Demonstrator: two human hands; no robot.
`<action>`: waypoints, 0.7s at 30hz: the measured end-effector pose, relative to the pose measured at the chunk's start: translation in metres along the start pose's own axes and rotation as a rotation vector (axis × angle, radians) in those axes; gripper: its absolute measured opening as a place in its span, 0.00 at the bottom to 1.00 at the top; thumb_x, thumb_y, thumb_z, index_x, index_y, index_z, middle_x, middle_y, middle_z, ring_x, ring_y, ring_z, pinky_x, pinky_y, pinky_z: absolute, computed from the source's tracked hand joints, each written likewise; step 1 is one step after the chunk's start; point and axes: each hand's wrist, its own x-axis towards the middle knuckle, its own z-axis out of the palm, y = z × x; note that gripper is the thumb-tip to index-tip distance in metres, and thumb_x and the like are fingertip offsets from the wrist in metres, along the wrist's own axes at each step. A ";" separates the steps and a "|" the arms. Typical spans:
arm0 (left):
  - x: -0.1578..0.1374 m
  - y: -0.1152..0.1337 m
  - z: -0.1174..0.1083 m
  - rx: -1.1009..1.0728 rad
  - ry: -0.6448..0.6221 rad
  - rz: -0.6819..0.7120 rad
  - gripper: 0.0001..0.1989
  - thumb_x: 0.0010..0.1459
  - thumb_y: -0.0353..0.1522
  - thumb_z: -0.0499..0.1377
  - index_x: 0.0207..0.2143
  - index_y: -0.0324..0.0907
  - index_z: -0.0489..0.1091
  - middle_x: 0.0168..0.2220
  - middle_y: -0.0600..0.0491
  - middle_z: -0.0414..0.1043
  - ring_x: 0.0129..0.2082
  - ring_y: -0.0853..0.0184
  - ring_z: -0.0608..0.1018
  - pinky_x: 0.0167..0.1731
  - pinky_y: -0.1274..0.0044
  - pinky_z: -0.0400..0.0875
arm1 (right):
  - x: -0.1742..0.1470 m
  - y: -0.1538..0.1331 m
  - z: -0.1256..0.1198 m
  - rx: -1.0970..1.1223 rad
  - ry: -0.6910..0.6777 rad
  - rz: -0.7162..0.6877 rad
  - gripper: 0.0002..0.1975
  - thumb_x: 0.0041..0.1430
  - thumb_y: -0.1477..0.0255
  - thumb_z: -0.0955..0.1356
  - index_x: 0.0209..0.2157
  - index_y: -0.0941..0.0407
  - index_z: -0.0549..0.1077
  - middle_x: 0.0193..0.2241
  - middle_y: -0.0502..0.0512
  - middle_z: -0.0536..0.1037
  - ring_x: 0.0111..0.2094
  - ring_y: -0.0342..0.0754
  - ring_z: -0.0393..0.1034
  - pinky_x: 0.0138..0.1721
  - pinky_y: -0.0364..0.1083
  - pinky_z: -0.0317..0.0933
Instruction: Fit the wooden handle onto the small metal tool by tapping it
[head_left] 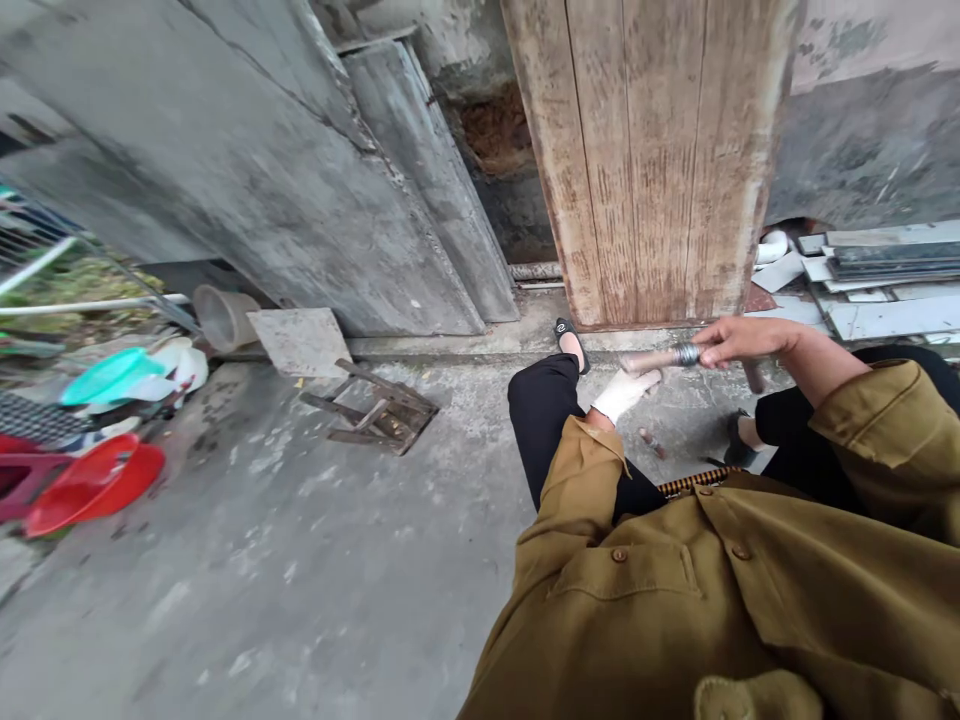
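My left hand (pixel 624 395) wears a white glove, and its curled fingers are closed at the lower side of a short wooden stick (pixel 643 362). My bare right hand (pixel 739 340) is closed at the stick's other end, beside grey metal wire (pixel 685 354) wound round it. Below the right hand a blurred brownish piece (pixel 752 375) sticks out; what it belongs to is hidden. On the concrete between my feet lies a small dark-red item with a pale end (pixel 651 443), too small to name.
A tall wooden board (pixel 652 180) leans on the wall ahead, with grey slabs (pixel 285 170) to its left. A small wooden stool (pixel 382 408) lies on the floor. Red (pixel 97 485) and teal basins (pixel 112 376) are far left. Stacked tile strips (pixel 892 270) lie at right.
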 end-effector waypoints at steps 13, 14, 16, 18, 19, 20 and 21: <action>-0.004 0.026 0.004 0.198 -0.157 -0.051 0.08 0.53 0.35 0.60 0.29 0.40 0.75 0.31 0.47 0.75 0.35 0.61 0.73 0.38 0.74 0.66 | 0.025 0.019 -0.002 -0.210 0.529 0.289 0.17 0.55 0.57 0.67 0.31 0.57 0.72 0.25 0.54 0.73 0.26 0.45 0.67 0.29 0.44 0.58; -0.003 0.027 0.003 0.204 -0.147 -0.067 0.07 0.53 0.34 0.60 0.29 0.40 0.75 0.30 0.47 0.75 0.36 0.61 0.73 0.38 0.74 0.66 | 0.023 0.019 -0.003 -0.256 0.522 0.304 0.16 0.56 0.58 0.66 0.34 0.57 0.73 0.27 0.55 0.74 0.27 0.46 0.68 0.30 0.44 0.58; -0.001 0.027 0.003 0.209 -0.123 -0.083 0.04 0.51 0.33 0.61 0.27 0.42 0.75 0.30 0.48 0.75 0.37 0.60 0.74 0.38 0.74 0.66 | 0.020 0.020 -0.004 -0.409 0.504 0.356 0.16 0.57 0.60 0.64 0.37 0.58 0.74 0.31 0.57 0.76 0.31 0.49 0.70 0.32 0.45 0.59; 0.000 0.027 0.003 0.200 -0.099 -0.064 0.03 0.50 0.31 0.62 0.26 0.43 0.75 0.30 0.48 0.76 0.37 0.60 0.74 0.40 0.74 0.66 | 0.020 0.023 -0.001 -0.600 0.465 0.428 0.16 0.57 0.61 0.65 0.39 0.58 0.76 0.34 0.60 0.77 0.35 0.52 0.71 0.34 0.46 0.58; 0.000 0.027 0.003 0.196 -0.080 -0.047 0.02 0.49 0.31 0.62 0.26 0.43 0.75 0.30 0.49 0.76 0.38 0.60 0.74 0.41 0.74 0.66 | 0.022 0.025 0.002 -0.671 0.417 0.454 0.15 0.55 0.61 0.67 0.38 0.57 0.76 0.33 0.61 0.77 0.36 0.52 0.71 0.34 0.46 0.58; 0.000 0.027 0.004 0.193 -0.061 -0.033 0.02 0.49 0.31 0.62 0.26 0.44 0.75 0.30 0.49 0.76 0.38 0.60 0.74 0.41 0.74 0.66 | 0.023 0.027 0.005 -0.703 0.322 0.475 0.14 0.53 0.62 0.68 0.35 0.57 0.77 0.32 0.60 0.77 0.35 0.52 0.70 0.34 0.46 0.58; 0.000 0.027 0.004 0.190 -0.043 -0.023 0.02 0.49 0.31 0.62 0.26 0.44 0.75 0.31 0.49 0.77 0.39 0.59 0.74 0.42 0.74 0.67 | 0.024 0.028 0.008 -0.686 0.179 0.484 0.13 0.51 0.63 0.70 0.33 0.57 0.77 0.29 0.58 0.76 0.33 0.51 0.70 0.33 0.46 0.57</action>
